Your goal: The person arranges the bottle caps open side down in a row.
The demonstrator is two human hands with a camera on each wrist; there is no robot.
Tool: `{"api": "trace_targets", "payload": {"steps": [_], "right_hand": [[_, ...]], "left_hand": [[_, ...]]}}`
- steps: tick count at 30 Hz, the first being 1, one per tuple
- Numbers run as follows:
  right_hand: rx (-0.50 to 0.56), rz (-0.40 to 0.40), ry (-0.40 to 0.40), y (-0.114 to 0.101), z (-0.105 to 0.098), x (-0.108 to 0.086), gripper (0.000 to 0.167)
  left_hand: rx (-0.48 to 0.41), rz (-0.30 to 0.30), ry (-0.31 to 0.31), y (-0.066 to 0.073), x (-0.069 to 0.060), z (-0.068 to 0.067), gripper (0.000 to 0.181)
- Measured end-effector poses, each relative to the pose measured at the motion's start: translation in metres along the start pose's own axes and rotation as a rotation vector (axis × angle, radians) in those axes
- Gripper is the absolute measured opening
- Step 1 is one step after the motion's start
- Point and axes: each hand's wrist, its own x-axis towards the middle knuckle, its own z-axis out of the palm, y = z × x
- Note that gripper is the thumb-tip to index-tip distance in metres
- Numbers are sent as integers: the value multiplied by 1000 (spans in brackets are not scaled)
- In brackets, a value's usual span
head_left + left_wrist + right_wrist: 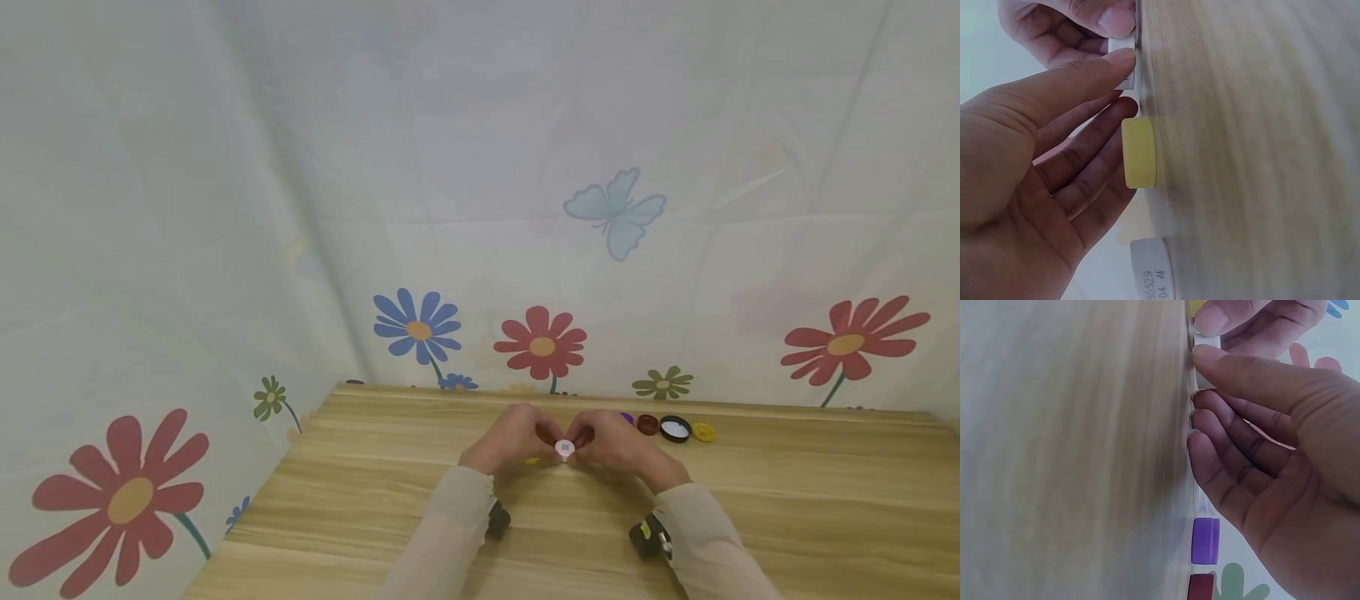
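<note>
A small white cap [565, 450] with a square printed code on top stands at the table surface between my two hands. My left hand [513, 437] pinches it from the left with thumb and fingers, the other fingers spread loosely. From the right, my right hand [611, 443] pinches the same cap. Close by the left fingers stands a yellow ribbed cap [1139, 153], mostly hidden in the head view. A white cap with printed characters [1152, 269] sits farther left. Beyond the right fingers are a purple cap [1205, 540] and a dark red cap [1200, 587].
Right of my right hand, a black-rimmed lid with a white inside [676, 429] and another yellow cap [703, 432] continue the row near the back edge of the wooden table [810, 500]. A flower-printed curtain [480, 167] hangs behind and at the left.
</note>
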Motion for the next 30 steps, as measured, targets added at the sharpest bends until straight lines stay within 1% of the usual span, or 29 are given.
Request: {"api": "trace_targets", "payload": {"steps": [5, 8, 13, 21, 30], "right_hand": [[-8, -38, -6, 1, 1, 1, 18], [-7, -48, -15, 1, 1, 0, 19], [10, -44, -28, -1, 1, -2, 19], [14, -41, -27, -3, 0, -3, 20], [-1, -21, -27, -3, 0, -2, 21]], "left_hand": [[5, -12, 0, 1, 0, 0, 12], [14, -4, 1, 1, 0, 1, 12], [31, 17, 0, 1, 1, 1, 12], [38, 33, 0, 2, 0, 1, 14], [22, 2, -17, 4, -1, 0, 18]]}}
